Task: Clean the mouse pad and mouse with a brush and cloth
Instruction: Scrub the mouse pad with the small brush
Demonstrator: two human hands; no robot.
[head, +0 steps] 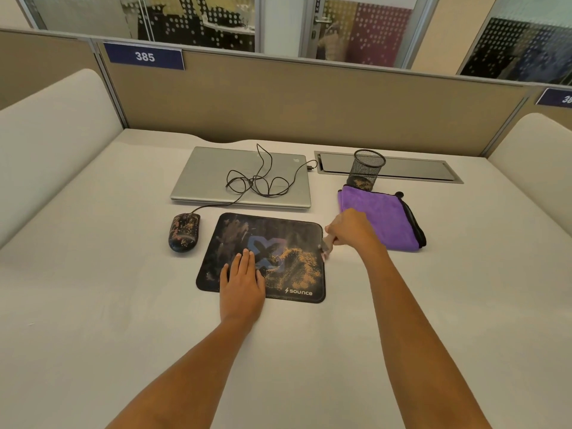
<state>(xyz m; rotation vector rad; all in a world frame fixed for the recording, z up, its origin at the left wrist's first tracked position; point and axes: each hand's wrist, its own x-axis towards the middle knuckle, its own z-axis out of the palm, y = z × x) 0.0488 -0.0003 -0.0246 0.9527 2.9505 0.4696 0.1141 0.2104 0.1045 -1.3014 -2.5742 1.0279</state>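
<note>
A black mouse pad [238, 239] lies on the desk, with orange-brown dust over its right half and smears at its upper left. My left hand [243, 283] presses flat on the pad's lower left part, fingers straight. At the pad's right edge, my right hand [351, 229] grips a small brush [325, 247], whose bristles point down; the brush is blurred. A black wired mouse [184, 232], streaked with dust, sits left of the pad. Right of my right hand lies a folded purple cloth [383, 216].
A shut silver laptop [216, 181] lies behind the pad with the mouse cable [260, 181] coiled on its lid. A black mesh pen cup [366, 170] stands behind the cloth, before a cable tray [411, 168]. Partition walls border the desk.
</note>
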